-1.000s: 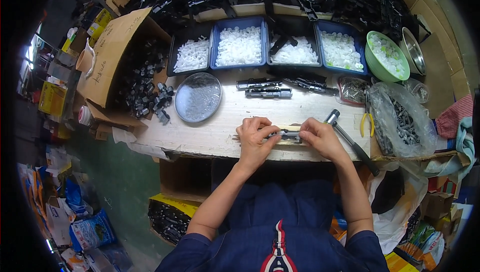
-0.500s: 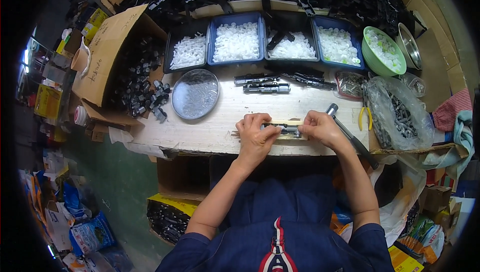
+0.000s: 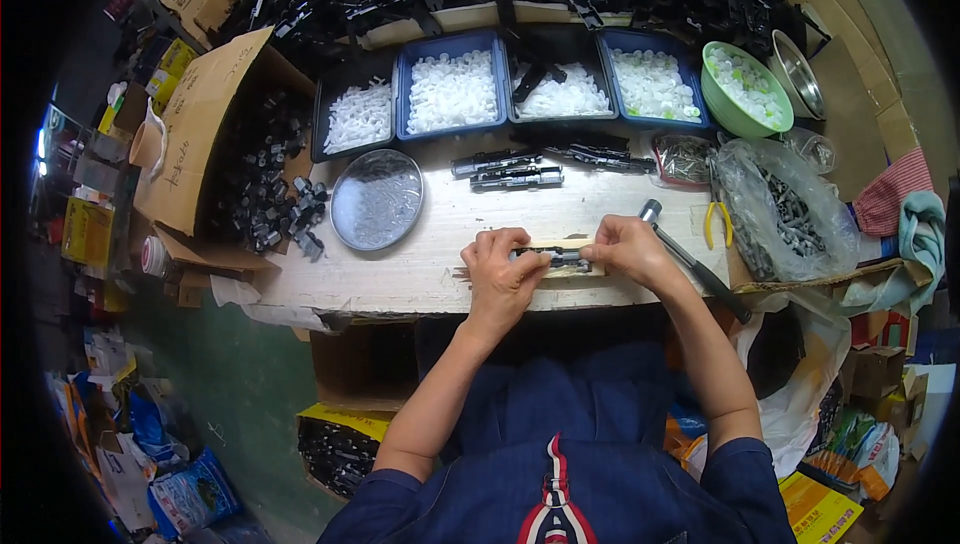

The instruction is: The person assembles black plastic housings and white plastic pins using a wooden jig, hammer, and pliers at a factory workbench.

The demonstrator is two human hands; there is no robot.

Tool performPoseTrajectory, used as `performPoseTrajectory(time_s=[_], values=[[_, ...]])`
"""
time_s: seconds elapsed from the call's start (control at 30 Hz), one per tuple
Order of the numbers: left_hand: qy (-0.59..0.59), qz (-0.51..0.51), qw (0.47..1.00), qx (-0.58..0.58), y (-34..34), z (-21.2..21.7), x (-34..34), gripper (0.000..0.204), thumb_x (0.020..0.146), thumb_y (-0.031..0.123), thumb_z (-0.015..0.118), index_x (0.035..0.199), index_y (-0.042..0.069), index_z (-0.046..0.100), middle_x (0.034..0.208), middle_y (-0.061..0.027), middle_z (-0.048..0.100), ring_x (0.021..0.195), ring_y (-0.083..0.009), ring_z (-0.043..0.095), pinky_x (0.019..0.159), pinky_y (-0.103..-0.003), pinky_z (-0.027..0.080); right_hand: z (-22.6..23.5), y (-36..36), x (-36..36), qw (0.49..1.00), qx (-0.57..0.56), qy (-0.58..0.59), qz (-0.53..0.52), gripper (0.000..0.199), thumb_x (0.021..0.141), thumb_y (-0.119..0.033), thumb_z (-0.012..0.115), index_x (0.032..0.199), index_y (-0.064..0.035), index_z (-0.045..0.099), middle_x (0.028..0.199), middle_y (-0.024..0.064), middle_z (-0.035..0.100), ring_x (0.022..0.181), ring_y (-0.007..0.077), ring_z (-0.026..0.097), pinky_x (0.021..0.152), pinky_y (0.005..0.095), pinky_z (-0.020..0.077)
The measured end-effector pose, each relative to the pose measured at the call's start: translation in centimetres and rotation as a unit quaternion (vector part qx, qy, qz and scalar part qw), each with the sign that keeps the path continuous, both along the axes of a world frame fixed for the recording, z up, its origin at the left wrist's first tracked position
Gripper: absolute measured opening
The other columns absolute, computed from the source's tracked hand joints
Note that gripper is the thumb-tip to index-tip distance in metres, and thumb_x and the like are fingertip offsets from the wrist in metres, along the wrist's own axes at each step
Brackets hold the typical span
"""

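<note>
A dark, slim mechanical part with metal pieces (image 3: 558, 258) lies near the bench's front edge, against a pale wooden strip. My left hand (image 3: 497, 269) grips its left end, thumb and fingers bent round it. At the other end, my right hand (image 3: 628, 249) is closed in a pinch; what sits between those fingertips is too small to make out. A hammer (image 3: 692, 260) with a black handle rests just right of my right hand. Beyond my hands lie similar assembled parts (image 3: 517, 178) and more of them (image 3: 602, 157) side by side.
Trays of small white plastic pieces (image 3: 452, 91) line the back, beside a green bowl (image 3: 742, 89). A round dish (image 3: 377, 200) holds fine pieces. Yellow-handled pliers (image 3: 718, 225) and a plastic bag of grey parts (image 3: 786, 219) are at right; a carton of dark pieces (image 3: 205, 134) at left.
The whole view has shifted slightly, so the bench things appear further left. Both hands stay at the same part, with only small finger movements.
</note>
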State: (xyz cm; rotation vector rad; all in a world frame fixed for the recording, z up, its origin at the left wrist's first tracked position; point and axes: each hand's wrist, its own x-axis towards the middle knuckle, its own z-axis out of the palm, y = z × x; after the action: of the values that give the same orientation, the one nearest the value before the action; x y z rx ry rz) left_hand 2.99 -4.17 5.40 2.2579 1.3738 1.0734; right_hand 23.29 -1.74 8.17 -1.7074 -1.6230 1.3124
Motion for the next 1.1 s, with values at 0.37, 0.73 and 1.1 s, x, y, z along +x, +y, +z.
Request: performPoseTrajectory(time_s=[0.37,0.73,1.1], values=[[0.015,0.017,0.999,0.030,-0.5,-0.4,-0.2,0.011,0.069,0.014,0.068,0.078,0.017,0.065,0.092,-0.0017,0.055,0.091,-0.0208,0.045,0.080,-0.036,0.026,0.3,1.7,0.1,0.967,0.225,-0.115,0.032,0.020,0.074,-0.021,0.063,0.068,-0.0028,0.059,0.062,0.0160,0.058,0.059,0.0321,0.058,0.057,0.0394,0.0445],[-0.025,0.040,0.998,0.051,-1.0,0.0,-0.5,0.018,0.068,0.008,0.068,0.085,0.013,0.064,0.096,-0.0040,0.054,0.091,-0.0201,0.046,0.079,-0.033,0.029,-0.4,7.5,-0.5,0.868,0.334,-0.360,0.074,0.023,0.067,-0.020,0.067,0.088,-0.0103,0.062,0.094,0.0053,0.053,0.094,0.0233,0.046,0.076,0.0379,0.0325],[-0.050,0.202,0.976,0.058,-1.8,-1.5,-1.9,0.019,0.076,0.008,0.059,0.095,0.006,0.060,0.094,-0.0093,0.053,0.089,-0.0248,0.047,0.078,-0.036,0.033,0.9,20.5,-4.2,0.841,0.444,-0.306,-0.042,0.020,0.071,-0.019,0.064,0.086,-0.0083,0.058,0.087,0.0077,0.058,0.091,0.0261,0.051,0.076,0.0432,0.0377]])
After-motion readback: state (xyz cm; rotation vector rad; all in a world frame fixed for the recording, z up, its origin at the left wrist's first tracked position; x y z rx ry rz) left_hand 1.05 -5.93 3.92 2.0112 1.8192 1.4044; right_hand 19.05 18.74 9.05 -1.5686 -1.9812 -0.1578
